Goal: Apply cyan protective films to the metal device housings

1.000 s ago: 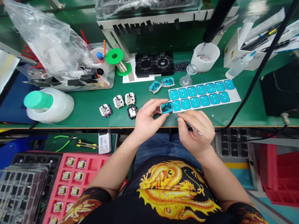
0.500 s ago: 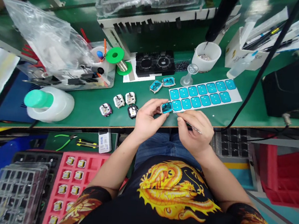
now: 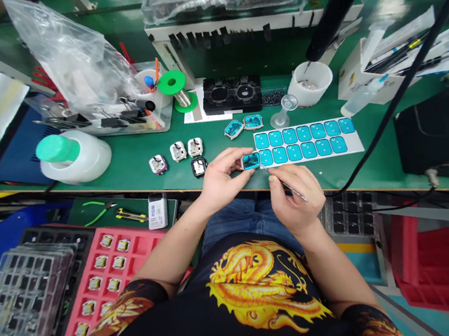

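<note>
Between the thumb and fingers of my left hand (image 3: pixel 225 176) is a smartwatch case (image 3: pixel 251 161) with a blue face turned up. My right hand (image 3: pixel 297 194) is closed around thin metal tweezers (image 3: pixel 294 191), whose tip lies close to the watch's right edge; I cannot tell if it touches. Just beyond both hands lies a white sheet (image 3: pixel 353 150) bearing two rows of blue rounded-square stickers (image 3: pixel 293 153). Two blue-faced watch cases (image 3: pixel 252 121) rest left of the sheet. Left of my left hand sit several watch cases (image 3: pixel 178 151) with their insides showing.
A clear suction cup stand (image 3: pixel 283 112) and a white cup (image 3: pixel 310 84) stand behind the sheet. A solder spool (image 3: pixel 176 91) and a white bottle (image 3: pixel 77 157) are on the left. A black cable (image 3: pixel 377 138) hangs at the right. Below the bench is a red tray (image 3: pixel 135 250).
My right hand with the tweezers has shifted slightly to the right. My left hand and the watch case have stayed nearly still.
</note>
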A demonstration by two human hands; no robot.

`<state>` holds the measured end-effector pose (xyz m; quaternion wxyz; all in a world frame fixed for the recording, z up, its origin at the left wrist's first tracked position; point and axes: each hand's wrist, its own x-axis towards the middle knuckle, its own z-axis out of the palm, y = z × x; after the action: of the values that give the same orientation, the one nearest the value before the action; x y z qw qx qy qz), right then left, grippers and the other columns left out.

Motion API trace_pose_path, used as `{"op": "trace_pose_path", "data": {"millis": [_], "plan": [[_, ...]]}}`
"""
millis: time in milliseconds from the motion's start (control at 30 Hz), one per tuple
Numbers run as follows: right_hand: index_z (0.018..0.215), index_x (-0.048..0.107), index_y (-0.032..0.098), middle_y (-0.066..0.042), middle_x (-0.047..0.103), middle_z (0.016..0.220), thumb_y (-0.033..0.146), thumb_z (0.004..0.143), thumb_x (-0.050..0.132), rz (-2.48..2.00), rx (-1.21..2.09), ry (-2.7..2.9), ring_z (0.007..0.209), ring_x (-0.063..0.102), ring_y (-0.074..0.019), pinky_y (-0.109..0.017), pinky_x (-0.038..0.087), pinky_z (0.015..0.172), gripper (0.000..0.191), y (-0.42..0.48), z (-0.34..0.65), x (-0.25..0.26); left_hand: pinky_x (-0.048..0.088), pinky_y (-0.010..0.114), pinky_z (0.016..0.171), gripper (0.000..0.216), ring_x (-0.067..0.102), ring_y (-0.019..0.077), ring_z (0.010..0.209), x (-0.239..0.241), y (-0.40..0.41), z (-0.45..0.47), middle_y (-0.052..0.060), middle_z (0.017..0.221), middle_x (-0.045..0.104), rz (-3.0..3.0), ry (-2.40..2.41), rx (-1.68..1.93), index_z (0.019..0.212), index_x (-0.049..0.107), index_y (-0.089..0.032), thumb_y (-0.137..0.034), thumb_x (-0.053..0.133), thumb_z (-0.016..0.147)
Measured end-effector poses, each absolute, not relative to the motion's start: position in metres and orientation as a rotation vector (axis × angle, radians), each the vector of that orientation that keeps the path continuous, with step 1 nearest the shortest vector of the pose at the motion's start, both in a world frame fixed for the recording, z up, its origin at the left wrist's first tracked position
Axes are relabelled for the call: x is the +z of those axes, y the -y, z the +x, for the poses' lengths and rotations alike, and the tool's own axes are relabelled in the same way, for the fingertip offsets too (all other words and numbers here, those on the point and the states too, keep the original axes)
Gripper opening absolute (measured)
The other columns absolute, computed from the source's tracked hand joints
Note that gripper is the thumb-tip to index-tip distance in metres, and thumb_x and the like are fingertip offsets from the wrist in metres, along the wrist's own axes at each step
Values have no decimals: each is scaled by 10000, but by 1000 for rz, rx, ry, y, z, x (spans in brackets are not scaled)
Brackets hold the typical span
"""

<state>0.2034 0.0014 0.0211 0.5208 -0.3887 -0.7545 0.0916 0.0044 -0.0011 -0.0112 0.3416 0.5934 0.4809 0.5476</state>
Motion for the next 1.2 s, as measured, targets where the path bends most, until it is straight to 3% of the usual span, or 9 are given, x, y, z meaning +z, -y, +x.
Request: {"op": "trace_pose_path", "data": {"millis": [700,1000,1200], "plan": [[1106,773,239,-56,820,952,137,965,701,-888,115,1960,822,731,-200,-365,605,760,188,6,199,28,644,277,860,446,729,146,989,-10,1,5,65,1222,744,1611,-1272,1418,1345,778,-251,-134,804,916],[1034,816,230,-59,830,952,120,957,722,-904,395,1799,883,783,-209,-383,642,821,163,6,189,35,639,269,848,449,732,143,973,-6,0,1,59,1207,743,1568,-1227,1402,1330,787,-256,-119,775,903],[960,837,231,-45,828,914,139,968,716,-970,621,1615,851,791,-182,-327,662,791,152,2,183,33,647,279,865,399,767,174,993,2,1,1,68,1212,764,1446,-1259,1293,1299,806,-259,-168,787,911]]}}
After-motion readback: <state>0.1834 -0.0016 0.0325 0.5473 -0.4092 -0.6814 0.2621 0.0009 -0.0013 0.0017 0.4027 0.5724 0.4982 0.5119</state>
